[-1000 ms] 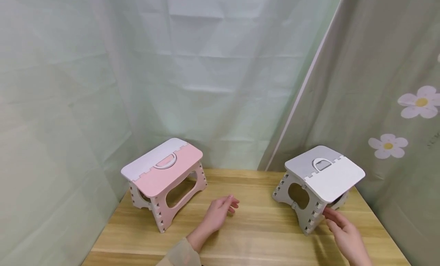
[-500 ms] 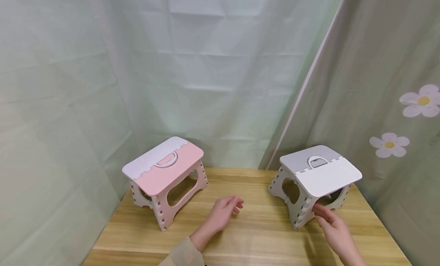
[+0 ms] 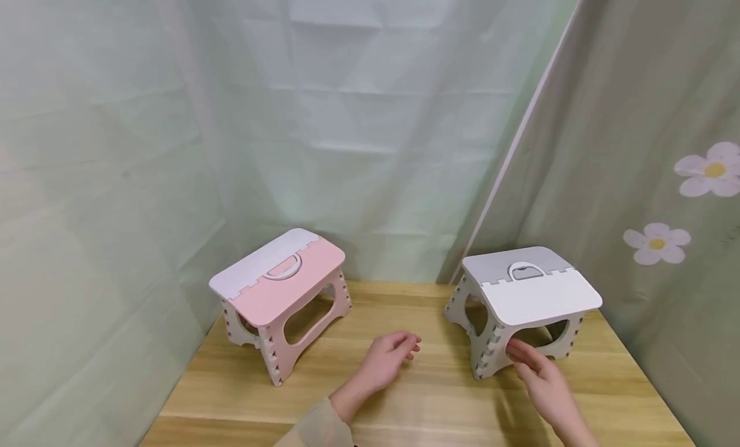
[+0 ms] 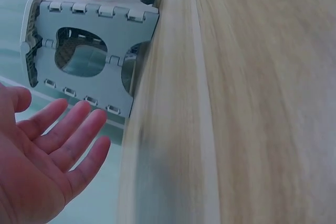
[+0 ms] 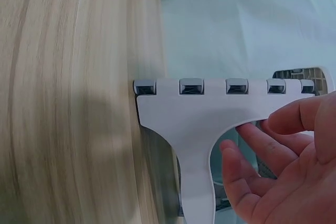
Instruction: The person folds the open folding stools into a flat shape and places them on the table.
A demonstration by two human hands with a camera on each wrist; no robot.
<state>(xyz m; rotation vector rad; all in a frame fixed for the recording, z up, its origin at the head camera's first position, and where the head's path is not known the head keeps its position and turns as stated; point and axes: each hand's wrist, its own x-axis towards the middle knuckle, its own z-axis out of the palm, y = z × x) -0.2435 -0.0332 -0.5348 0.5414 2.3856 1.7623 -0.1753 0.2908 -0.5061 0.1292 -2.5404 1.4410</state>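
Two folding step stools stand unfolded on the wooden table. The grey-and-white stool (image 3: pixel 540 296) is at the right, its handle lying flat in the top. My right hand (image 3: pixel 540 383) has its fingers through the opening in the near leg panel. In the right wrist view, the thumb of that right hand (image 5: pixel 286 174) lies outside the white leg panel (image 5: pixel 184 108), while fingertips pass behind its edge. My left hand (image 3: pixel 387 360) is held between the stools with loosely bent fingers, touching neither one. The pink-and-white stool (image 3: pixel 289 280) is to its left.
The wooden table (image 3: pixel 428 395) has its back edge against a pale green curtain (image 3: pixel 370 145). Another curtain (image 3: pixel 624 100) with white flowers hangs along the right side. Both stools stand near the back of the table.
The grey-and-white stool has turned, its near corner swinging left, so its long side faces me more. My right hand has moved left with it. My left hand has shifted slightly right and keeps its pose.
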